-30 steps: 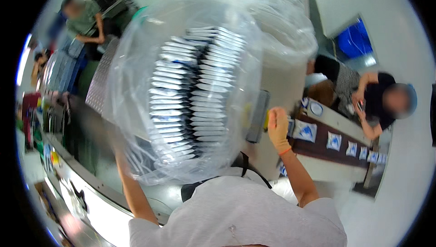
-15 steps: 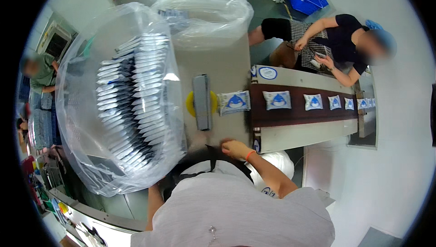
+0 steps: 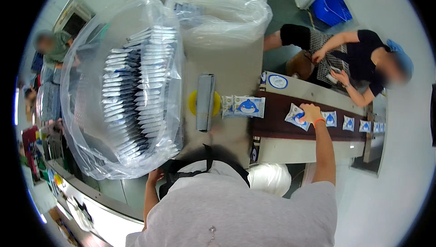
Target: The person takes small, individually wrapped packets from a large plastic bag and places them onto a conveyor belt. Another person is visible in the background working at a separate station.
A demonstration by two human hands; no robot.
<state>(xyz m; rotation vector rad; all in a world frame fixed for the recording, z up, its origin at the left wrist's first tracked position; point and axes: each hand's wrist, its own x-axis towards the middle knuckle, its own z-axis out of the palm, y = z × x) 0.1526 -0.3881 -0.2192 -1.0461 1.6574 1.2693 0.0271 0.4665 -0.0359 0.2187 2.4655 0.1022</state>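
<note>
My right hand (image 3: 311, 113) reaches out over the dark red conveyor belt (image 3: 277, 131), its fingers closed on a small white packet (image 3: 295, 114) with a blue whale picture. That packet sits askew on the belt. At the belt's near end, two similar packets (image 3: 248, 107) overlap on the table. Left of them a grey, flat-sided bar (image 3: 205, 104) stands across a yellow disc (image 3: 192, 103). My left hand (image 3: 156, 175) hangs low by my side near the bottom of a big clear plastic bag (image 3: 86, 151); its fingers are too small to make out.
Rows of packets (image 3: 152, 83) fill the clear bag at left. Another clear bag (image 3: 222, 15) lies at the back. Several packets (image 3: 349, 123) line the belt farther right. Beyond the belt sits a co-worker (image 3: 359, 56); another person (image 3: 59, 49) is at far left. A white sack (image 3: 270, 179) stands below.
My right hand has moved from near my waist to the right, onto a packet on the belt. One packet has slid up against another on the table. The view has shifted slightly.
</note>
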